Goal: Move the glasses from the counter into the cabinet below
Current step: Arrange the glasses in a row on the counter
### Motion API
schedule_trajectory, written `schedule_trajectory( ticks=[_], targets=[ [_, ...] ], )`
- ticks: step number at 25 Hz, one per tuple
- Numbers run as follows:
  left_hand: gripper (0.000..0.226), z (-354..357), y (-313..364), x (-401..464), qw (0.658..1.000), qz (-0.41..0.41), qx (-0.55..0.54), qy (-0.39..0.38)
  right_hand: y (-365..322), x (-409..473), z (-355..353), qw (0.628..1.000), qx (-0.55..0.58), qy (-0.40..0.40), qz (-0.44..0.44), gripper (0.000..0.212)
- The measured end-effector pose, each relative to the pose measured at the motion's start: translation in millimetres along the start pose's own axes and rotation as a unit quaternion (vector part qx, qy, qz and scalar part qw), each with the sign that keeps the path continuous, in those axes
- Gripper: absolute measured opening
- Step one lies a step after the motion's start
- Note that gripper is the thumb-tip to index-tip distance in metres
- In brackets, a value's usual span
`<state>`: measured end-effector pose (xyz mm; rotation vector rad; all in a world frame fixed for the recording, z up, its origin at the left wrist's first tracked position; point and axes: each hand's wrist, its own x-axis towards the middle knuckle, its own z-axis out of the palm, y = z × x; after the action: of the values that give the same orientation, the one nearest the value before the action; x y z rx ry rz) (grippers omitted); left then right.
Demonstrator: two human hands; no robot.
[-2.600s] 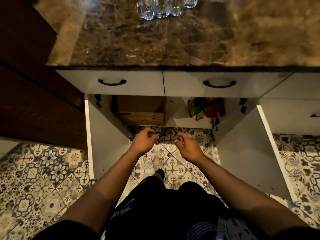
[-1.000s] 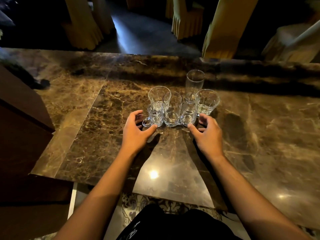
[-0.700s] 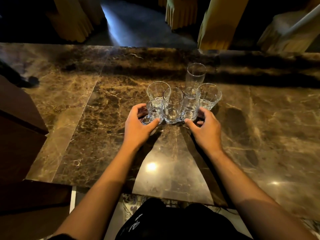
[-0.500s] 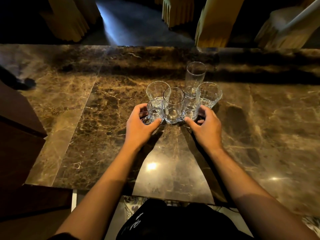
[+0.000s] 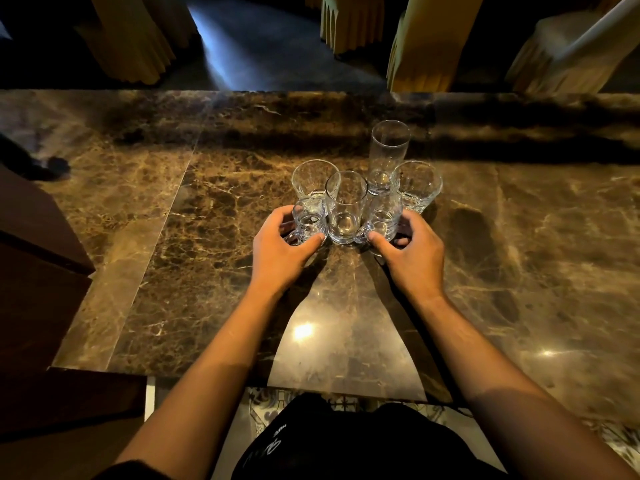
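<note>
Several clear glasses stand clustered on the brown marble counter [image 5: 207, 271]. A small handled glass [image 5: 309, 220] is at the front left, and my left hand [image 5: 282, 251] wraps around it. Another handled glass [image 5: 382, 216] is at the front right, gripped by my right hand [image 5: 412, 252]. Between them stands a plain tumbler [image 5: 346, 209]. Behind are a wide glass [image 5: 311, 178], a tall narrow glass [image 5: 388, 154] and another wide glass [image 5: 417, 183]. The cabinet below is hidden under the counter.
Dark wooden furniture [image 5: 34, 271] borders the counter on the left. Yellow-covered chairs [image 5: 426, 43] stand beyond the counter's far edge. Patterned floor tiles [image 5: 270, 400] show below the near edge, by my dark clothing.
I have risen from the open cabinet to the counter. Both hands reached the front glasses and closed around the two handled ones; the glasses have stayed in place.
</note>
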<state>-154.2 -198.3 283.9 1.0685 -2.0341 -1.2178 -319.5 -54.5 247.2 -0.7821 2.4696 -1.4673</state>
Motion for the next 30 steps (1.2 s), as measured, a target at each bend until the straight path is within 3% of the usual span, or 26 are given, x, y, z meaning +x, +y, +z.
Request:
schedule_trajectory(
  ticks=[6,15,30],
  targets=[
    [0.051,-2,2,-14,0.999,-0.003,0.018,0.027,4,-16,-11,1.000,-0.002,-0.003,0.001,0.067],
    [0.050,-20,-7,-46,0.996,-0.033,0.011,0.078,-6,-51,-6,0.994,0.049,-0.093,-0.032,0.060],
    [0.047,-115,-60,-78,0.981,-0.057,0.001,0.186,-68,-99,82,0.965,0.069,-0.224,-0.118,0.049]
  ],
)
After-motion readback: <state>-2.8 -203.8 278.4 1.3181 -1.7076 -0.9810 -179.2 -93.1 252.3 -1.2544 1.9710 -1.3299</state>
